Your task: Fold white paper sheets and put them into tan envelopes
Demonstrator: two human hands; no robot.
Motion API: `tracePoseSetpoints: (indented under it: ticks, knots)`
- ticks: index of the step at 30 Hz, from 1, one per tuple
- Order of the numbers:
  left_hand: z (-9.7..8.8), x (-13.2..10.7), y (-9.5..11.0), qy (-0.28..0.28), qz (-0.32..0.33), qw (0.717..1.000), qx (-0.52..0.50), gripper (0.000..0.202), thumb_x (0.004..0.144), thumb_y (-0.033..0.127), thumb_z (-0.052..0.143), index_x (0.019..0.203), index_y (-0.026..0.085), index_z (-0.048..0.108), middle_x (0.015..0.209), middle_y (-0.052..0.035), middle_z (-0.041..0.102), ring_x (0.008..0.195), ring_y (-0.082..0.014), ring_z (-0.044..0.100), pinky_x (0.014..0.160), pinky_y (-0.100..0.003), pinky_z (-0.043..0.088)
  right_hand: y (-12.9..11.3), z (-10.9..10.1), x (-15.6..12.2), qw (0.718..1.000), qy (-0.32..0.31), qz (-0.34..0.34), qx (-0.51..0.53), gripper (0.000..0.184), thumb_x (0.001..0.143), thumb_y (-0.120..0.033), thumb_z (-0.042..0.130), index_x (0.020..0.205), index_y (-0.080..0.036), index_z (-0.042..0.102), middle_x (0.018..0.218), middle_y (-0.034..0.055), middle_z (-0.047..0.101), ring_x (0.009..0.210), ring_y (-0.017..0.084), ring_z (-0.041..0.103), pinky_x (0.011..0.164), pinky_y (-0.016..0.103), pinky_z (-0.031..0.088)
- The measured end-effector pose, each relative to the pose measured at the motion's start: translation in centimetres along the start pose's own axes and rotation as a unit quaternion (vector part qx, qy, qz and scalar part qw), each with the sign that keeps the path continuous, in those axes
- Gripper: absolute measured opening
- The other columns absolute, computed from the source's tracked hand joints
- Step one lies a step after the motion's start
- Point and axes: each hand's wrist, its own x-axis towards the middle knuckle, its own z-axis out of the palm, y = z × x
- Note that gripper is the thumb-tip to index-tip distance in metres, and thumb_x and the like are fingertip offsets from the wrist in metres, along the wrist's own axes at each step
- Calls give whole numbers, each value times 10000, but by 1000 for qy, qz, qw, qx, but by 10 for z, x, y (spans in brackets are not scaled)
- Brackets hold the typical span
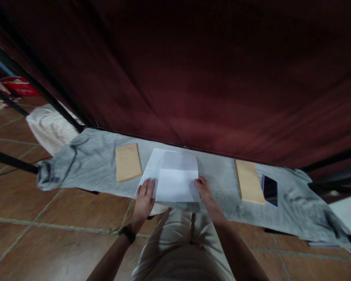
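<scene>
A white sheet of paper (175,175) lies partly folded on a grey cloth (93,164) spread over the floor. My left hand (144,197) rests flat on the sheet's lower left edge, fingers stretched out. At the sheet's right edge my right hand (203,186) touches the paper, with its fingers curled against the fold. A brown envelope (128,162) lies to the left of the sheet. Right of the sheet sits a stack of brown envelopes (249,181).
A dark phone (270,190) lies on the cloth beside the right envelopes. A dark red curtain (193,78) hangs behind the cloth. Striped fabric (51,127) and a black bar (11,162) are at the left. Brown floor tiles (46,234) surround my knees.
</scene>
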Motion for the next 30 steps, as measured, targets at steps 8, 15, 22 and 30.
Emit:
tracePoseSetpoints:
  ticks: [8,15,22,30]
  knots:
    - [-12,9,-8,-68,32,992,99,678,854,-7,384,1515,106,475,1571,-178,477,1493,-270,407,1257,-495,259,34,-89,0,994,105,-28,-27,356,676,-595,572,734,-244,583,645,-8,595,675,194,552,641,303,474]
    - [-16,12,11,-90,6,987,135,625,894,13,397,1512,67,471,1591,-194,442,1505,-270,384,1257,-438,266,56,-124,-2,985,145,-34,-84,452,737,-591,505,875,-186,650,639,0,579,632,191,519,624,315,440]
    - [-18,11,12,-124,-8,982,142,629,891,9,401,1513,74,476,1595,-207,425,1500,-282,394,1241,-445,295,62,-126,-7,981,128,-50,-138,465,766,-584,507,903,-176,683,638,15,603,628,197,532,617,310,428]
    - [-26,30,-10,-140,-32,986,-85,649,838,173,547,1483,246,526,1543,-88,534,1465,-274,444,1193,-472,384,64,-125,-5,976,105,-61,-181,400,778,-601,477,724,-222,595,629,24,604,609,198,535,605,316,419]
